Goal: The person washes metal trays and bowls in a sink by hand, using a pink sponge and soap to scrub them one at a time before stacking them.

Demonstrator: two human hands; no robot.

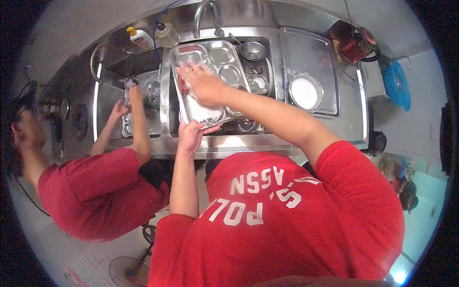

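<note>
Your left hand (191, 136) pinches the near edge of a silver, rectangular, compartmented metal tray (229, 74) over the steel sink (164, 107), your right hand (204, 85) spread across it; white suds (203, 114) suggest unfinished scrubbing, with rinsing and a round metal bowl (253, 50) probably left.

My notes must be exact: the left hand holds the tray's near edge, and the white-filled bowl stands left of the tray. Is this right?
Not left: the head view shows the bowl right of the tray. The left hand does hold the tray's near edge.
</note>
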